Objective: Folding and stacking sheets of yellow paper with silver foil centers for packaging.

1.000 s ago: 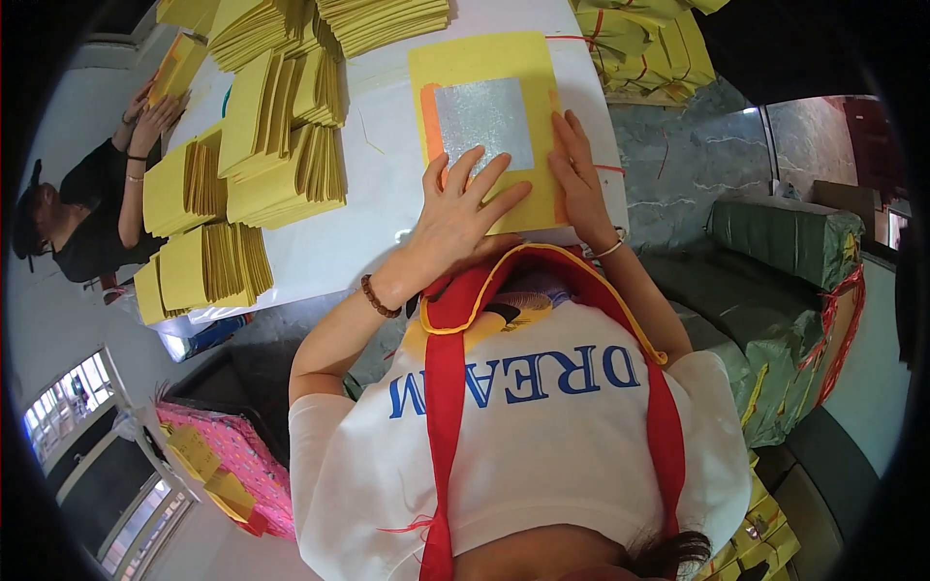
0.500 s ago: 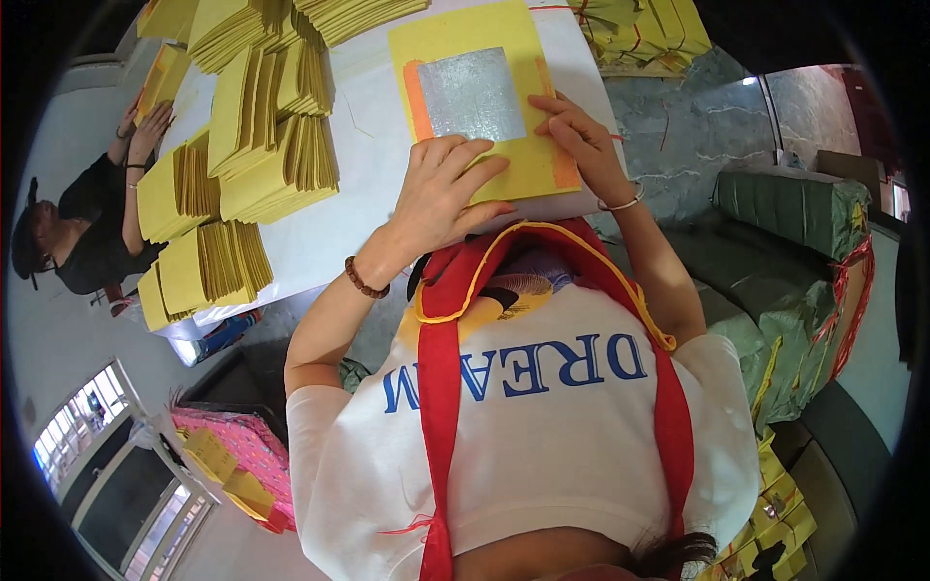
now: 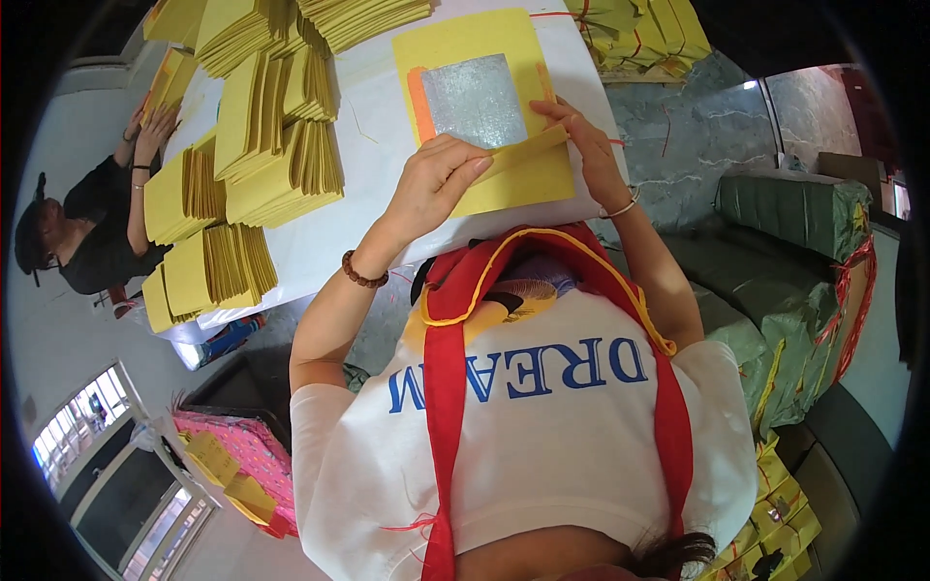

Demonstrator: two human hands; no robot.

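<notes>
On the white-covered table (image 3: pixel 373 198) in front of me lies a yellow paper sheet (image 3: pixel 465 44) with a silver square (image 3: pixel 475 97) and orange strips at its sides. Its near edge is raised and turned over into a narrow folded band (image 3: pixel 528 150), and more yellow paper (image 3: pixel 523 191) shows beneath. My left hand (image 3: pixel 436 184) is closed on the band's left end, thumb and fingers pinching it. At the other end my right hand (image 3: pixel 589 155) grips the band between thumb and fingers. Some fingertips are hidden by the paper.
Several stacks of folded yellow paper (image 3: pixel 286 179) cover the table's left side. Beyond them a co-worker (image 3: pixel 107 218) handles yellow paper. Yellow bundles (image 3: pixel 649 39) stand past the far right corner. Green wrapped packages (image 3: pixel 790 218) are piled at the right.
The sheet's near edge has come up and been folded away from me. My hands have gone from lying on the flat sheet to pinching the two ends of the fold.
</notes>
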